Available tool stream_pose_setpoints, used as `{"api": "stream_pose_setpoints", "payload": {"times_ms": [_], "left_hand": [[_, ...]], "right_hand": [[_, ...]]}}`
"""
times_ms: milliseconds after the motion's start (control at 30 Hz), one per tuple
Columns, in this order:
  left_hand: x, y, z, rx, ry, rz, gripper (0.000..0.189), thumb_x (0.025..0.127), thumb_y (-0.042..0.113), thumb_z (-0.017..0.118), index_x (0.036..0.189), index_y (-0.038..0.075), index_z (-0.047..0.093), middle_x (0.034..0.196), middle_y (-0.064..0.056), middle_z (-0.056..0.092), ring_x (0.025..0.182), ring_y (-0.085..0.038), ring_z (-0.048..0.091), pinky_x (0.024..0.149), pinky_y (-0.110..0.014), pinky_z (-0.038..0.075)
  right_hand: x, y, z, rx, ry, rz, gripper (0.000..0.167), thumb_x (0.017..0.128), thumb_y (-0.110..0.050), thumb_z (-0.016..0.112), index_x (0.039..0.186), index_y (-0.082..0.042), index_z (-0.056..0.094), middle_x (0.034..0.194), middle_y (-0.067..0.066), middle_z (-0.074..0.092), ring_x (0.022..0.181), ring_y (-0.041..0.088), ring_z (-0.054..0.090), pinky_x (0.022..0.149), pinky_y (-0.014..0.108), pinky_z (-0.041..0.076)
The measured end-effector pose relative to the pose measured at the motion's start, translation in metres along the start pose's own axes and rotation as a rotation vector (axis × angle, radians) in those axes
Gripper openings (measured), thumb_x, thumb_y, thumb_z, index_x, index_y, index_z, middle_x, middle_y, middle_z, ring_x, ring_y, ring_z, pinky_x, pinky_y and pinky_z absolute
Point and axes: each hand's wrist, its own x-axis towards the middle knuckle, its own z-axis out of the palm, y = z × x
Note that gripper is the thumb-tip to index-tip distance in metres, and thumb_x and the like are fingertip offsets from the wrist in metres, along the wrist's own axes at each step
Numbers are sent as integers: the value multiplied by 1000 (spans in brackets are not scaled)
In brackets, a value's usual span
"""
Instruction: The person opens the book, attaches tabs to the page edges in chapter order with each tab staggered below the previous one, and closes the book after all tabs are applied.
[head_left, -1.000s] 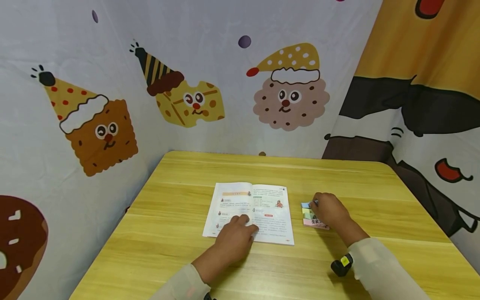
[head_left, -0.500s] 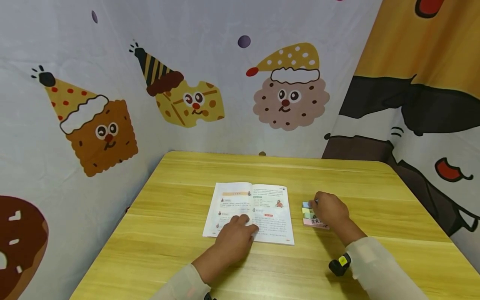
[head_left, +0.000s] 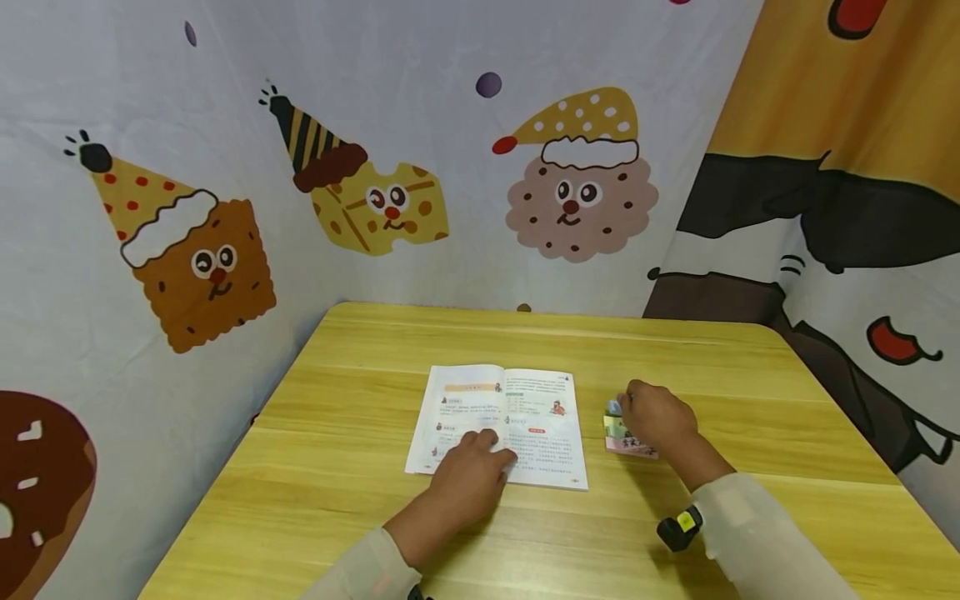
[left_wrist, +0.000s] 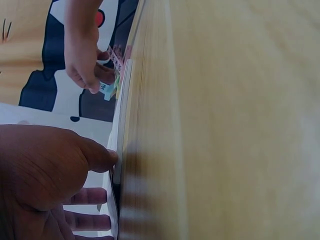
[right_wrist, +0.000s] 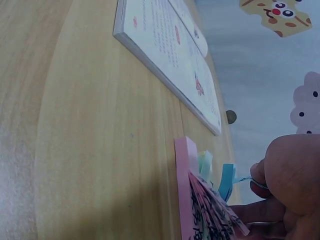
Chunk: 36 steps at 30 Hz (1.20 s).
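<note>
An open book lies on the wooden table, its printed pages facing up. My left hand rests on its lower middle, fingers spread, with the thumb at the book's near edge in the left wrist view. Right of the book is a small set of sticky notes in blue, yellow, green and pink. My right hand is over its far side. In the right wrist view, thumb and finger pinch the end of a blue sticky note, lifted from the blue pad. Pink printed strips fan upward beside it.
The wooden table stretches around the book and sticky notes. Behind it hangs a white curtain with cartoon snacks, meeting the table's far edge. A dark wrist camera sits below my right wrist.
My right hand has shifted slightly left and away from me, and the blue sticky note at its fingertips is now raised. The left hand and the book have stayed put.
</note>
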Motion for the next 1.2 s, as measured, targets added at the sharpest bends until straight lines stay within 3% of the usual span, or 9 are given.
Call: {"api": "stream_pose_setpoints", "payload": {"times_ms": [333,533,767,1200], "left_hand": [[0,0,1,4,-4,-5,23,94,19,72,117,21,76,116,-8,62,97,-26,58,71,-34,52],[0,0,1,2,-5,-7,23,94,18,72,117,21,77,115,-8,62,96,-26,58,71,-34,52],[0,0,3,1,2,-10,23,94,18,72,116,22,77,116,-8,62,97,-26,59,71,-35,52],[0,-1,3,11,-9,-8,24,95,19,71,118,22,76,117,-8,62,97,-26,59,71,-34,52]], "right_hand": [[2,-1,-5,57,-80,39,49,111,-32,33,134,5,56,91,6,64,74,21,60,61,40,46],[1,2,-6,61,-86,30,56,112,-35,27,140,7,52,116,18,67,96,32,66,73,49,51],[0,2,-7,61,-74,20,59,112,-35,24,142,8,50,131,27,61,115,47,60,87,60,49],[-3,0,-14,75,-82,23,69,111,-41,18,144,12,46,140,32,53,127,54,49,99,66,41]]}}
